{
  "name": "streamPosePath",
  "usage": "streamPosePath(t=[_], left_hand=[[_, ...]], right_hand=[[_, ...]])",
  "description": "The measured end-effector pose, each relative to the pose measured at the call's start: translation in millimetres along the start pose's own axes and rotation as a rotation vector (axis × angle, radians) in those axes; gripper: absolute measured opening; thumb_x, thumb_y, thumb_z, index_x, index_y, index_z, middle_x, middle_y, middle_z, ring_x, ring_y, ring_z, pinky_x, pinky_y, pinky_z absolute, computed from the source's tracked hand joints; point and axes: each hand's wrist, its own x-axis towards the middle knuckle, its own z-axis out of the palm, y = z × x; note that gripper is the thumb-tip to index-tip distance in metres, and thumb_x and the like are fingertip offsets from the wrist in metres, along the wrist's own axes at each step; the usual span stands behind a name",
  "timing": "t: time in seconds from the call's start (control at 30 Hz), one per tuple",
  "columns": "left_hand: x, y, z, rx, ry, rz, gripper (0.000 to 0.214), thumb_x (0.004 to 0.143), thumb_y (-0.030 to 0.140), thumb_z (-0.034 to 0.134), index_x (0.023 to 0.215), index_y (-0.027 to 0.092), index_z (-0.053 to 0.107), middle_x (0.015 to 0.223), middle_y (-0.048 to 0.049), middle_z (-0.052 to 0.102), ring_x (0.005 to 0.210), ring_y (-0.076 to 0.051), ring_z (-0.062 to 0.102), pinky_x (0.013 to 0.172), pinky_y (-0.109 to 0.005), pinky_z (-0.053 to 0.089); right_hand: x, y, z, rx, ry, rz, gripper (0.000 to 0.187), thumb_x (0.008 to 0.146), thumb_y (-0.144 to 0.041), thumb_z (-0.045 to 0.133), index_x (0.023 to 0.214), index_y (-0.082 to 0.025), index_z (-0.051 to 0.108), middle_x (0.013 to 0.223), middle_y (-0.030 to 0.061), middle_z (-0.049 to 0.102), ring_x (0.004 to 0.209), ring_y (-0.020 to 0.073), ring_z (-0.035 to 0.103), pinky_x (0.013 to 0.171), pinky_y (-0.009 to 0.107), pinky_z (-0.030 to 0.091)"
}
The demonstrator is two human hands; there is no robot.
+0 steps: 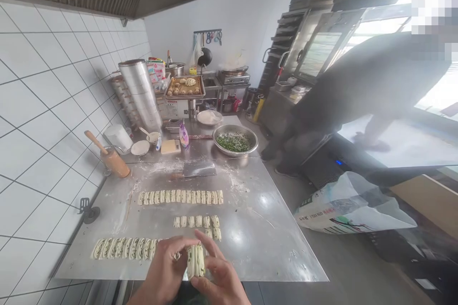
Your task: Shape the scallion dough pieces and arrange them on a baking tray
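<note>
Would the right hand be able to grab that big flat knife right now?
Probably not right now: the right hand is busy holding a dough piece with the left hand, and a long row of cut dough lies before the knife.

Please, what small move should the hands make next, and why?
Probably a gentle stretch of the dough piece: the left hand and right hand hold it between them, and its layers look straight, not twisted.
</note>
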Motion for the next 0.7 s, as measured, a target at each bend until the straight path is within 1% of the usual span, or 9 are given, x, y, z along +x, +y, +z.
streamPosePath(t=[0.07, 0.17, 0.23, 0.33, 0.4, 0.47, 0.5, 0.57, 0.7], left_hand=[[-5, 14, 12.4, -0.167, -0.066, -0.21, 0.018, 0.09, 0.028, 0.066, 0.092, 0.02, 0.082, 0.08, -0.0029, 0.077, 0.076, -0.02, 0.071, 0.068, -0.026, 0.053], [-15, 31, 24.3, -0.415, -0.207, -0.4, 0.024, 0.086, 0.038, 0.071, 0.085, 0.015, 0.078, 0.066, -0.0015, 0.067, 0.061, -0.016, 0.061, 0.058, -0.025, 0.043], [-21, 38, 25.3, -0.562, -0.23, -0.477, 0.033, 0.082, 0.047, 0.077, 0.091, 0.015, 0.077, 0.069, -0.0012, 0.066, 0.062, -0.016, 0.061, 0.061, -0.026, 0.043], [-25, 43, 19.4, -0.765, -0.184, -0.626, 0.039, 0.073, 0.044, 0.086, 0.099, 0.016, 0.076, 0.077, -0.0034, 0.071, 0.072, -0.021, 0.069, 0.073, -0.033, 0.052], [-25, 42, 15.1, -0.899, -0.091, -0.768, 0.041, 0.069, 0.037, 0.087, 0.102, 0.015, 0.074, 0.082, -0.0064, 0.075, 0.079, -0.025, 0.073, 0.08, -0.037, 0.055], [-26, 37, 13.5, -1.004, 0.023, -0.858, 0.045, 0.069, 0.038, 0.086, 0.104, 0.013, 0.073, 0.09, -0.0114, 0.077, 0.083, -0.027, 0.075, 0.083, -0.04, 0.057], [-26, 33, 14.1, -1.02, 0.059, -0.866, 0.049, 0.071, 0.043, 0.085, 0.107, 0.012, 0.072, 0.094, -0.0139, 0.078, 0.085, -0.028, 0.075, 0.083, -0.042, 0.058], [-27, 25, 17.9, -0.946, 0.053, -0.789, 0.06, 0.072, 0.054, 0.085, 0.112, 0.011, 0.071, 0.1, -0.0161, 0.077, 0.088, -0.029, 0.075, 0.081, -0.042, 0.059], [-20, -6, 34.3, -0.675, -0.107, -0.554, 0.067, 0.065, 0.056, 0.092, 0.114, 0.014, 0.073, 0.098, -0.0113, 0.077, 0.091, -0.028, 0.072, 0.079, -0.036, 0.057]], right_hand=[[-3, 12, -1, -0.097, 0.048, -0.106, 0.023, 0.09, -0.049, 0.075, 0.095, -0.028, 0.082, 0.173, 0.0031, 0.028, 0.158, 0.0405, 0.027, 0.125, 0.053, 0.035], [-6, 27, -3, -0.154, 0.098, -0.311, 0.012, 0.096, -0.039, 0.07, 0.102, -0.034, 0.079, 0.171, -0.0004, 0.034, 0.156, 0.0368, 0.033, 0.125, 0.055, 0.037], [-8, 32, -4, -0.18, 0.138, -0.439, 0.019, 0.098, -0.032, 0.066, 0.114, -0.04, 0.073, 0.168, -0.0004, 0.039, 0.152, 0.0342, 0.04, 0.122, 0.054, 0.042], [-11, 29, -11, -0.273, 0.142, -0.517, 0.03, 0.101, -0.032, 0.059, 0.129, -0.04, 0.066, 0.166, 0.0042, 0.041, 0.152, 0.0343, 0.041, 0.12, 0.054, 0.044], [-15, 22, -20, -0.344, 0.062, -0.513, 0.029, 0.105, -0.035, 0.051, 0.129, -0.035, 0.067, 0.167, 0.0064, 0.039, 0.155, 0.0345, 0.036, 0.121, 0.053, 0.044], [-20, 14, -30, -0.38, -0.028, -0.511, 0.032, 0.107, -0.039, 0.045, 0.125, -0.03, 0.07, 0.169, 0.0066, 0.036, 0.156, 0.0345, 0.033, 0.121, 0.051, 0.043], [-23, 11, -33, -0.389, -0.062, -0.506, 0.034, 0.107, -0.042, 0.044, 0.122, -0.029, 0.072, 0.17, 0.0064, 0.034, 0.156, 0.0352, 0.034, 0.121, 0.051, 0.042], [-26, 8, -38, -0.387, -0.087, -0.469, 0.035, 0.104, -0.046, 0.05, 0.114, -0.027, 0.076, 0.171, 0.0064, 0.034, 0.156, 0.0374, 0.034, 0.123, 0.051, 0.038], [-22, 29, -37, -0.223, -0.038, -0.272, 0.027, 0.097, -0.049, 0.064, 0.102, -0.028, 0.081, 0.164, 0.0072, 0.045, 0.15, 0.0368, 0.042, 0.119, 0.049, 0.042]])
